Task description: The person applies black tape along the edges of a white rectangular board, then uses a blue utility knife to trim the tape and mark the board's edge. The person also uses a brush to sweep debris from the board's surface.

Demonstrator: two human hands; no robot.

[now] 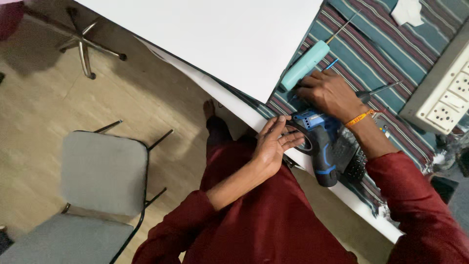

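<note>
- Left hand (274,143): fingers spread and lightly curled, laid against the rear of the cordless drill (320,146) at the near edge of the tabletop (342,193); it steadies the tool, not a full grip.
- Right hand (330,92): palm down, fingers bent over the front end of the drill; an orange thread band sits on the wrist. What the fingertips pinch, if anything, I cannot tell.
- Cordless drill: blue and black, lying on its side on the striped cloth (386,54), handle pointing toward the person's lap, just beside the tabletop's edge.
- Pale teal electric screwdriver (307,64): lies on the cloth just beyond the right hand, its thin bit pointing away.
- Dark screwdriver shaft (383,89): juts out to the right from behind the right hand.
- Large white board (220,34): covers the far-left part of the tabletop.
- Grey socket strip (447,85): at the right edge, well apart from the hands.
- Grey-seated chair (100,173): on the floor to the left.
- Step in hand, by my judgement: handling the drill's front end while the body is braced. The next move would call for a firm left-hand hold so the tool does not roll off the edge.
</note>
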